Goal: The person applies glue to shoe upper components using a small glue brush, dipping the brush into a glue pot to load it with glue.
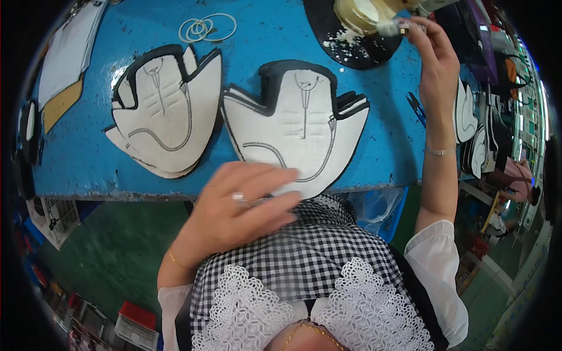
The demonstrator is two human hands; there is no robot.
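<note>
Two white shoe uppers (295, 126) (167, 111), two hands (243, 205) (430, 52), one brush (395, 26).

A shoe workshop: cut shoe uppers (295, 126) on a glue-stained blue workbench (82, 158), beside a glue pot (358, 13).

- Blue worktable (88, 158) fills the upper half of the frame, its surface speckled and scuffed, front edge worn.
- Left of centre lies a white shoe upper piece (167, 114) with black edging, flat on the blue.
- Just beside it, centre frame, a second white upper piece (295, 126), its lower tip over the front edge.
- Top centre: a loose bunch of rubber bands (206, 27).
- Upper right: a black pad (357, 47) smeared with white glue.
- Upper left: white and tan sheets (64, 64).
</note>
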